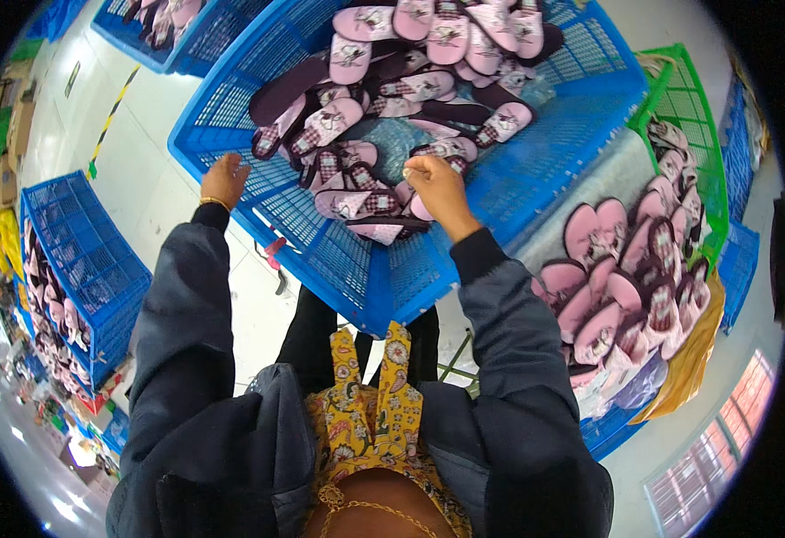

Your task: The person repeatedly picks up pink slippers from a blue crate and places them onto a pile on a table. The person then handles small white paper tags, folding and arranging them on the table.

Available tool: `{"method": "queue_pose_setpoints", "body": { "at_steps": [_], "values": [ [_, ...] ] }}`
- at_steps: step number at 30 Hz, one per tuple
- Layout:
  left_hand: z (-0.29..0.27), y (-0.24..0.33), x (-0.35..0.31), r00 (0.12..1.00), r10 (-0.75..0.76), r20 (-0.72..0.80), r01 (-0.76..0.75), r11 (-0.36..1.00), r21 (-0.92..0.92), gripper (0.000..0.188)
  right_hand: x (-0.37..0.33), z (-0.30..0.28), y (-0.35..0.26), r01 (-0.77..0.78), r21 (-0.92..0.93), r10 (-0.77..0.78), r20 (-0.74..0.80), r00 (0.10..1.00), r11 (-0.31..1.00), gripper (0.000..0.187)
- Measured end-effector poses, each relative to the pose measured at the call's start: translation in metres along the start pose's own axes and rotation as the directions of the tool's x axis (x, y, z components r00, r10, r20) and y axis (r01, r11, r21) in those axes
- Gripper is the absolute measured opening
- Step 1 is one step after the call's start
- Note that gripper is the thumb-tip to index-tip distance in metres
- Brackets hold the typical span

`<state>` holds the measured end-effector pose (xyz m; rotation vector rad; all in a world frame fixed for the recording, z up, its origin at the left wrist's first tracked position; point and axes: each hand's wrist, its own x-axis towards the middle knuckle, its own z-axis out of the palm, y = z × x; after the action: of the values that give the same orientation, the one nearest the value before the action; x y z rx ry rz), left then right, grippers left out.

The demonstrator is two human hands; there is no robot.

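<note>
A large blue plastic basket (536, 193) stands in front of me with a heap of pink and dark slippers (330, 121) in it. My left hand (223, 181) is at the basket's near left rim, fingers loosely curved and thumb apart, holding nothing I can see. Over the near part of the heap is my right hand (440, 186), its fingers bent together above a checked slipper. A small pale spot shows at its fingertips; whether it is a nail or a held thing I cannot make out. Clear bluish plastic (392, 143) lies among the slippers.
More pink slippers (609, 296) lie piled at my right, beside a green basket (697, 117). Another blue basket (88, 269) with slippers stands at the left, and one more (218, 36) at the far left. Yellow-black tape (115, 117) marks the pale floor.
</note>
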<state>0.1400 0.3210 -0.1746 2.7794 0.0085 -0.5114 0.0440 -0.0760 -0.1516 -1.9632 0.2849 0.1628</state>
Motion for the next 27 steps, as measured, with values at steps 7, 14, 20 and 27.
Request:
{"method": "queue_pose_setpoints", "body": {
  "at_steps": [7, 14, 20, 27],
  "values": [
    [-0.019, -0.027, 0.030, 0.979, 0.194, -0.069, -0.163, 0.934, 0.317, 0.023, 0.067, 0.153, 0.105, -0.186, -0.049, 0.190, 0.097, 0.977, 0.981, 0.020],
    [-0.019, -0.016, 0.047, 0.988, 0.132, -0.082, -0.107, 0.960, 0.257, 0.016, 0.115, 0.279, 0.195, -0.568, 0.228, 0.580, 0.013, 0.814, 0.791, 0.049],
    [-0.014, -0.029, 0.044, 0.978, 0.167, -0.123, -0.131, 0.958, 0.256, 0.009, 0.129, 0.306, 0.164, -0.454, -0.373, 0.433, -0.145, 0.890, 0.809, 0.047],
    [-0.017, -0.022, 0.047, 0.978, 0.183, -0.102, -0.153, 0.957, 0.248, 0.009, 0.100, 0.310, 0.222, -0.352, -0.318, 0.399, 0.095, 0.912, 0.880, 0.052]
  ]
}}
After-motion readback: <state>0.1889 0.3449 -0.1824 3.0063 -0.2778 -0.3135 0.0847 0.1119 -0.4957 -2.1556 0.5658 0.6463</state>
